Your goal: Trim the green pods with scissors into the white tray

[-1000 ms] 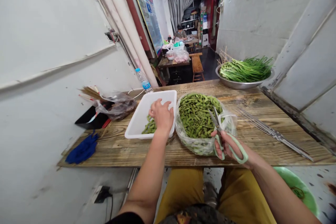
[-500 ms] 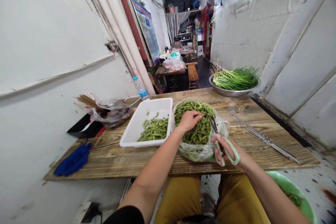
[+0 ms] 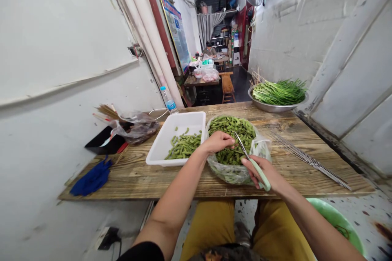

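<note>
A clear plastic bag (image 3: 241,173) full of green edamame pods (image 3: 237,130) sits on the wooden table (image 3: 147,181) in front of me. My left hand (image 3: 216,142) is pinched on a pod over the bag. My right hand (image 3: 261,170) grips green-handled scissors (image 3: 251,163), blades pointing at my left fingertips. Left of the bag stands a white tray (image 3: 162,144) holding several pods (image 3: 183,146).
A steel bowl of green chives (image 3: 278,94) stands at the far right. Metal skewers (image 3: 309,160) lie on the right side. A water bottle (image 3: 168,100), a bagged bundle of sticks (image 3: 131,124) and blue cloth (image 3: 92,179) are left. A green basin (image 3: 339,222) sits on the floor. A person sits far back.
My left hand went from the white tray to the bag and picked a pod. The scissors swung in toward my left fingertips.
</note>
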The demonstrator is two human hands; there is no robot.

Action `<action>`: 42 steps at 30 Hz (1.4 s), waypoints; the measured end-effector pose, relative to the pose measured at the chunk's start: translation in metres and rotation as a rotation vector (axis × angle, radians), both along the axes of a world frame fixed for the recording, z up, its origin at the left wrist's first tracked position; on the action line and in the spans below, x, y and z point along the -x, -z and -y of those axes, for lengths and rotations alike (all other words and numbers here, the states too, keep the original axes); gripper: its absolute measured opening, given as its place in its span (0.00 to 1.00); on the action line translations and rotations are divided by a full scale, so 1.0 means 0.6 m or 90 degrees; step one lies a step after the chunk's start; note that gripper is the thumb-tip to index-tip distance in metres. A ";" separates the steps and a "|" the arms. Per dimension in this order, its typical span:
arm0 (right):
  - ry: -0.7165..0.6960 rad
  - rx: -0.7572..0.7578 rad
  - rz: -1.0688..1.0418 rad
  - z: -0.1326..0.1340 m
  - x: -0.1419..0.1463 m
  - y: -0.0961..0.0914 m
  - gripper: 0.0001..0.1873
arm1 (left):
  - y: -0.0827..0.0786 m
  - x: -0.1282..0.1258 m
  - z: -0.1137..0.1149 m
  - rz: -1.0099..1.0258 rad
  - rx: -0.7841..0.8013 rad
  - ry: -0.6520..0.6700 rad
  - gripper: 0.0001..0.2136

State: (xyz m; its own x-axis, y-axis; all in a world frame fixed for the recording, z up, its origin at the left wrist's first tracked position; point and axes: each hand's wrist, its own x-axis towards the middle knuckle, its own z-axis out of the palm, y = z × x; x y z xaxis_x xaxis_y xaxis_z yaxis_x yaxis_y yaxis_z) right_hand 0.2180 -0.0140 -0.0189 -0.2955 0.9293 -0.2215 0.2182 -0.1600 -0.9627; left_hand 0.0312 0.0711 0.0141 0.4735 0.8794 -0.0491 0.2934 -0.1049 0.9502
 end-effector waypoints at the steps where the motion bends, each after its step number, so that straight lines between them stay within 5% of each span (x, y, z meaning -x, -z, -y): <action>1: 0.000 -0.004 0.001 -0.001 0.002 0.004 0.20 | 0.002 0.001 0.001 0.017 0.025 -0.002 0.10; 7: 0.007 0.012 0.007 -0.005 0.009 0.015 0.22 | 0.019 0.006 0.005 0.085 0.101 -0.081 0.08; 12: 0.001 0.087 -0.123 -0.001 0.006 0.018 0.24 | 0.026 0.004 0.013 0.282 0.261 -0.163 0.10; 18: -0.011 0.138 -0.188 0.010 0.008 0.011 0.26 | 0.026 -0.021 0.035 0.377 0.229 -0.253 0.11; 38: -0.033 0.053 -0.088 0.005 0.012 0.006 0.25 | 0.035 -0.033 0.053 0.310 0.228 -0.209 0.08; 42: -0.004 0.100 -0.088 0.003 0.013 0.012 0.25 | 0.033 -0.005 0.050 0.214 0.131 -0.287 0.06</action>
State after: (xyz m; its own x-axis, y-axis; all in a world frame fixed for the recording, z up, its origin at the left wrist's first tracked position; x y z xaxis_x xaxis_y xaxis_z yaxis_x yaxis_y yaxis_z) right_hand 0.2104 -0.0158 -0.0261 -0.3396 0.8843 -0.3203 0.0867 -0.3097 -0.9469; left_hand 0.0342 0.0408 -0.0054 0.0746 0.9856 -0.1518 -0.0534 0.1560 0.9863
